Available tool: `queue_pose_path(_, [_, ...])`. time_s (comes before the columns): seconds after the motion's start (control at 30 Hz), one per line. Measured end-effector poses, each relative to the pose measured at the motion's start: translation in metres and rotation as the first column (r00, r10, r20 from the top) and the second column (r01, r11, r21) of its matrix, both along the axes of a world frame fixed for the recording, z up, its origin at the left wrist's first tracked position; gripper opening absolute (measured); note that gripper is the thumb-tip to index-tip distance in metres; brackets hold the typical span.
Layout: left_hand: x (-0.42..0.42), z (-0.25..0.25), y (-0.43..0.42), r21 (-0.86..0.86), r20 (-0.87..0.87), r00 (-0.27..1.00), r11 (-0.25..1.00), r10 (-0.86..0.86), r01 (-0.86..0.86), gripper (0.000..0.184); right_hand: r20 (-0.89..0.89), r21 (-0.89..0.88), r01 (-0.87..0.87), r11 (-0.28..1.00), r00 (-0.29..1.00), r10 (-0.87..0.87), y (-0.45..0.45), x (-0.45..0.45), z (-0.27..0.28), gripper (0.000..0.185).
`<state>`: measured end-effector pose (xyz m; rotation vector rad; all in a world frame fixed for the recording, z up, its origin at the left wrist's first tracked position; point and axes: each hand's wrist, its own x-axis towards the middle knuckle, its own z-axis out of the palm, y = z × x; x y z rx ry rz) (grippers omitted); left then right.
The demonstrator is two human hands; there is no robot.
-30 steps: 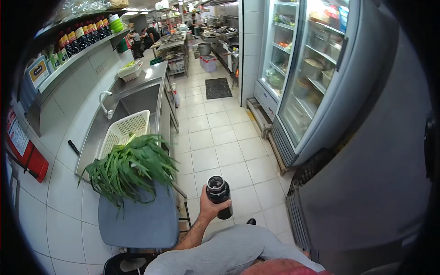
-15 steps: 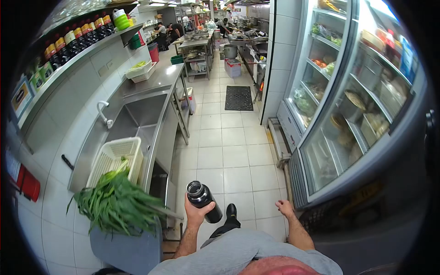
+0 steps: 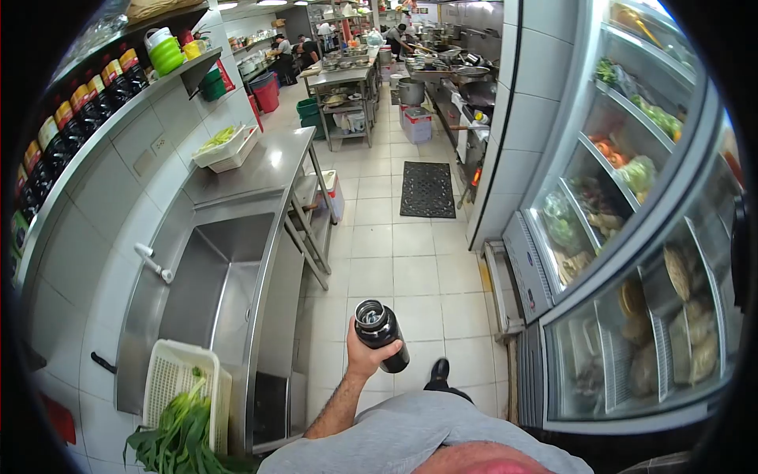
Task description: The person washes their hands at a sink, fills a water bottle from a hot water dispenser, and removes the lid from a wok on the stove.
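My left hand is wrapped round a black bottle, whose open metal mouth points up, tilted slightly to the left. The bottle is held over the tiled floor in front of my body. My right hand is out of the frame. At the lower left, long green leaves hang over the edge of a cream plastic basket. The basket stands at the near end of the steel sink.
Glass-door fridges line the right side. A black mat lies on the aisle floor. Shelved bottles are at upper left. A steel counter holds a white basket. Several people are far back.
I have moved forward along the aisle; the sink, basket and fridges appear nearer and lower. My right hand, visible half a second ago, has left view. My left hand keeps hold of the bottle.
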<state>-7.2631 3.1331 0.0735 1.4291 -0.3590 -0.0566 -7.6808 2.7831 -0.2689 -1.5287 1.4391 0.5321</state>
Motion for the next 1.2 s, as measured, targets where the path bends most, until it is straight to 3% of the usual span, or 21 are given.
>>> queue_pose_path(0.17, [0.107, -0.014, -0.043, 0.027, 0.012, 0.994, 0.994, 0.110, -0.110, 0.062, 0.035, -0.036, -0.073, 0.997, 0.997, 0.074, -0.089, 0.142, -0.015, 0.027])
queue_pose_path(0.3, [0.184, -0.004, -0.065, 0.060, 0.047, 0.969, 0.968, 0.243, -0.245, 0.064, 0.263, -0.166, -0.249, 0.954, 0.922, 0.286, -0.177, 0.327, -0.021, 0.028])
queue_pose_path(0.33, [0.204, -0.002, -0.071, 0.055, 0.055, 0.959, 0.958, 0.279, -0.282, 0.064, 0.325, -0.238, -0.304, 0.923, 0.870, 0.370, -0.197, 0.384, -0.021, 0.028])
queue_pose_path(0.37, [0.222, -0.003, -0.076, 0.027, 0.050, 0.945, 0.945, 0.324, -0.326, 0.063, 0.191, -0.325, -0.369, 0.871, 0.876, 0.442, -0.207, 0.449, -0.008, 0.031])
queue_pose_path(0.4, [0.240, -0.008, -0.081, 0.031, 0.036, 0.922, 0.922, 0.384, -0.385, 0.062, 0.102, -0.543, -0.554, 0.631, 0.703, 0.704, -0.222, 0.511, 0.000, 0.031])
queue_pose_path(0.43, [0.258, -0.010, -0.083, 0.040, 0.027, 0.911, 0.910, 0.411, -0.412, 0.062, 0.212, -0.520, -0.478, 0.708, 0.730, 0.649, -0.223, 0.571, 0.020, 0.031])
queue_pose_path(0.53, [0.320, -0.015, -0.096, 0.045, 0.023, 0.887, 0.886, 0.461, -0.461, 0.063, 0.489, -0.521, -0.350, 0.778, 0.625, 0.609, -0.215, 0.731, 0.040, 0.037])
queue_pose_path(0.67, [0.417, -0.026, -0.107, 0.051, 0.022, 0.884, 0.882, 0.468, -0.468, 0.064, 0.518, -0.494, -0.454, 0.741, 0.531, 0.671, -0.184, 0.867, 0.060, 0.041])
queue_pose_path(0.73, [0.475, -0.029, -0.115, 0.050, 0.048, 0.889, 0.888, 0.455, -0.457, 0.065, 0.418, -0.443, -0.579, 0.684, 0.541, 0.730, -0.171, 0.898, 0.059, 0.044])
queue_pose_path(0.8, [0.536, -0.024, -0.128, 0.053, 0.016, 0.915, 0.913, 0.404, -0.404, 0.066, 0.461, -0.390, -0.517, 0.762, 0.607, 0.648, -0.189, 0.906, -0.018, 0.042])
queue_pose_path(0.83, [0.565, -0.018, -0.132, 0.080, 0.025, 0.932, 0.929, 0.361, -0.362, 0.067, 0.409, -0.376, -0.607, 0.700, 0.570, 0.713, -0.188, 0.900, -0.007, 0.027])
queue_pose_path(0.87, [0.596, -0.013, -0.138, 0.105, 0.035, 0.948, 0.942, 0.316, -0.318, 0.067, 0.403, -0.196, -0.515, 0.835, 0.734, 0.547, -0.189, 0.893, -0.003, 0.021])
queue_pose_path(0.9, [0.628, -0.011, -0.143, 0.096, 0.023, 0.962, 0.957, 0.271, -0.272, 0.067, 0.361, -0.158, -0.467, 0.870, 0.793, 0.491, -0.189, 0.887, 0.005, 0.019])
queue_pose_path(0.97, [0.684, -0.006, -0.159, 0.083, 0.005, 0.977, 0.974, 0.213, -0.213, 0.067, 0.366, 0.093, -0.349, 0.933, 0.883, 0.294, -0.222, 0.863, -0.044, 0.017])
queue_pose_path(1.0, [0.711, -0.004, -0.167, 0.079, 0.004, 0.980, 0.977, 0.199, -0.199, 0.068, 0.366, 0.101, -0.342, 0.934, 0.886, 0.285, -0.233, 0.856, -0.060, 0.017])
queue_pose_path(1.03, [0.740, -0.010, -0.173, 0.117, 0.039, 0.983, 0.976, 0.180, -0.183, 0.068, 0.315, -0.150, -0.658, 0.738, 0.676, 0.667, -0.245, 0.853, -0.073, 0.019])
queue_pose_path(1.07, [0.765, -0.007, -0.182, 0.091, 0.044, 0.985, 0.981, 0.166, -0.169, 0.068, 0.160, -0.358, -0.849, 0.388, 0.353, 0.922, -0.255, 0.856, -0.083, 0.022])
queue_pose_path(1.1, [0.792, -0.010, -0.189, 0.087, 0.048, 0.987, 0.983, 0.156, -0.160, 0.068, -0.069, -0.476, -0.878, -0.046, -0.014, 0.997, -0.261, 0.862, -0.093, 0.025])
queue_pose_path(1.13, [0.818, -0.013, -0.197, 0.081, 0.051, 0.988, 0.985, 0.147, -0.151, 0.068, -0.068, -0.475, -0.879, -0.040, -0.009, 0.998, -0.265, 0.873, -0.103, 0.025])
queue_pose_path(1.17, [0.843, -0.015, -0.203, 0.080, 0.050, 0.988, 0.986, 0.143, -0.147, 0.068, -0.005, -0.340, -0.860, 0.380, 0.406, 0.914, -0.269, 0.890, -0.110, 0.029])
queue_pose_path(1.2, [0.868, -0.015, -0.211, 0.073, 0.043, 0.988, 0.985, 0.151, -0.154, 0.068, 0.002, -0.252, -0.782, 0.570, 0.588, 0.809, -0.280, 0.913, -0.115, 0.031])
